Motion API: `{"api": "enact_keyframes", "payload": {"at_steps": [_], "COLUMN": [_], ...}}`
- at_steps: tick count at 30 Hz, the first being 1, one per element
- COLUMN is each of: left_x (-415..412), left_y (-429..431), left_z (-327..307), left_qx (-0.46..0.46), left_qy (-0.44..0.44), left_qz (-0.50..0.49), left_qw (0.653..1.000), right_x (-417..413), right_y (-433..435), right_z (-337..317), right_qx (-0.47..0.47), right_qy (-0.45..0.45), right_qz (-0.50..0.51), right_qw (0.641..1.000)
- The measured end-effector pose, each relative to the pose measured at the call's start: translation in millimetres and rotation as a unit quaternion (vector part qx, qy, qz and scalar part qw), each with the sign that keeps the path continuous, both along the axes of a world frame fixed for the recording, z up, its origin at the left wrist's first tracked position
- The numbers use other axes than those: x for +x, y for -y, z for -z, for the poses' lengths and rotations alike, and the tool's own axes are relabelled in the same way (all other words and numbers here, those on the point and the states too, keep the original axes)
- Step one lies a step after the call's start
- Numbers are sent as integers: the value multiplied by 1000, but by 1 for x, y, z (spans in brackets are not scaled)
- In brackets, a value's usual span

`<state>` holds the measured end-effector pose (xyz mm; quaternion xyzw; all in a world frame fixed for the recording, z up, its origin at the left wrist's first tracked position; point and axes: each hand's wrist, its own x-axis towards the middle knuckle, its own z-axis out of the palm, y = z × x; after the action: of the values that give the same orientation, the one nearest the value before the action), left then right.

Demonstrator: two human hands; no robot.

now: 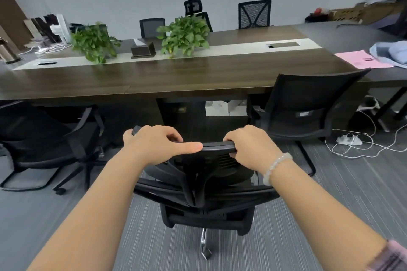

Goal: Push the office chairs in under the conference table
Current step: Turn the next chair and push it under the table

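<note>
A black office chair with a headrest stands right in front of me on the carpet, a short way back from the long dark wooden conference table. My left hand grips the left end of the headrest bar, thumb lying along its top. My right hand, with a bead bracelet at the wrist, grips the bar's right end. A black mesh chair sits tucked close to the table edge on the right. Another black chair stands at the left, partly under the table.
Two potted plants and a tissue box stand along the table's middle strip. Pink paper lies at the right end. A power strip with white cables lies on the floor at right. More chairs stand on the far side.
</note>
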<state>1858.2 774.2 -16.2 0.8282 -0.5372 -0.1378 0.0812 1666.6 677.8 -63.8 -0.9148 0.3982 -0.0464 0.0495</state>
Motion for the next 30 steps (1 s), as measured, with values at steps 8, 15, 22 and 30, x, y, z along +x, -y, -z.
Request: {"api": "enact_keyframes", "payload": {"at_steps": [8, 15, 22, 30], "left_x": [16, 34, 80, 148], "left_y": [81, 159, 237, 316], "left_z": [7, 14, 16, 23], "left_qx": [-6, -32, -19, -36], "left_qy": [47, 59, 59, 54], "left_qz": [-20, -16, -10, -24], "left_qw": [999, 998, 998, 998], "right_x": [25, 43, 83, 149], "right_y": [89, 170, 245, 325], "right_z": [11, 12, 13, 15], "right_qx": [-9, 2, 7, -8], "right_qy": [23, 43, 38, 23], "right_qz": [-15, -2, -5, -13], "right_qw": [1000, 999, 999, 1000]}}
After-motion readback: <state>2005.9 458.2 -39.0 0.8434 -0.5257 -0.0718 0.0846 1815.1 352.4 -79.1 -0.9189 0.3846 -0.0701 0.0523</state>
